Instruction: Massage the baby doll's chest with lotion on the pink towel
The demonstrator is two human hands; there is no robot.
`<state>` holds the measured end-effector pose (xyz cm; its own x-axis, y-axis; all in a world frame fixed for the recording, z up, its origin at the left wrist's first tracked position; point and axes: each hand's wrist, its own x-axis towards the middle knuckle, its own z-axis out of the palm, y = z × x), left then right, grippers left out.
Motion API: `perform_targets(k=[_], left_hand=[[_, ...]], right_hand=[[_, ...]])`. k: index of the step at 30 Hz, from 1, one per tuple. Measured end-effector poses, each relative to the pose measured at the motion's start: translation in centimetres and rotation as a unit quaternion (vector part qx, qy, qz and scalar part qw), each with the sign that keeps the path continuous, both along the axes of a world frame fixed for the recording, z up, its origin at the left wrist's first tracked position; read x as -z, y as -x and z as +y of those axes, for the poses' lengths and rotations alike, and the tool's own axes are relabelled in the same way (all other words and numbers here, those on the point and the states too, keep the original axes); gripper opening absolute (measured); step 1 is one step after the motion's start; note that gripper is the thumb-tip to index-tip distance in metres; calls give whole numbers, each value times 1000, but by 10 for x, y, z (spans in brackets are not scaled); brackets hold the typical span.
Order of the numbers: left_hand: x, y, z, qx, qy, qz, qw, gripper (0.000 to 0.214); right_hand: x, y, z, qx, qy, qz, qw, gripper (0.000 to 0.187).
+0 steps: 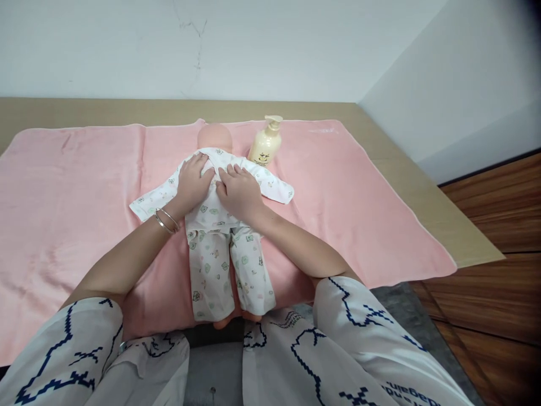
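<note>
A baby doll [214, 136] lies on the pink blanket [338, 208], dressed in a white printed shirt [211, 217] and matching trousers [211, 276]. Its head points away from me, and no face shows. My left hand [193, 183] rests on the upper left of the shirt, fingers stretched forward. On the upper right of the shirt lies my right hand [240, 193], palm down with its fingers extended. Neither hand grips anything that I can see. Just beyond the doll's right-side sleeve [276, 186] stands a cream pump bottle [266, 144].
The blanket covers most of a light wooden table [393, 175]. A white wall [270, 51] rises behind it. Brown wood-grain panels [486, 293] are at the right. The doll's feet reach the table's near edge, close to my body.
</note>
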<state>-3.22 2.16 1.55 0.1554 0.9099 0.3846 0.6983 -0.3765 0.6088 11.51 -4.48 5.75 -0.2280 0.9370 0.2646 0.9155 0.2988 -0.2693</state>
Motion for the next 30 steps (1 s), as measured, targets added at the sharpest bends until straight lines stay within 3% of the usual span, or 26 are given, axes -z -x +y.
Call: perform_targets(k=[10, 14, 18, 26, 30], left_hand=[[-4, -18, -43, 30, -71, 43, 996, 47], [-3, -12, -30, 28, -30, 21, 999, 47], [-1, -5, -16, 8, -26, 1, 1000, 51], [4, -7, -21, 0, -73, -23, 997, 47], [8, -5, -21, -1, -82, -44, 996, 46]], right_hand=[[6, -23, 43, -37, 43, 49, 997, 53], [7, -7, 21, 3, -1, 21, 1000, 53], [6, 5, 0, -3, -29, -1, 1000, 53], [5, -22, 35, -50, 21, 56, 997, 55], [-1, -23, 33, -36, 0, 65, 997, 55]])
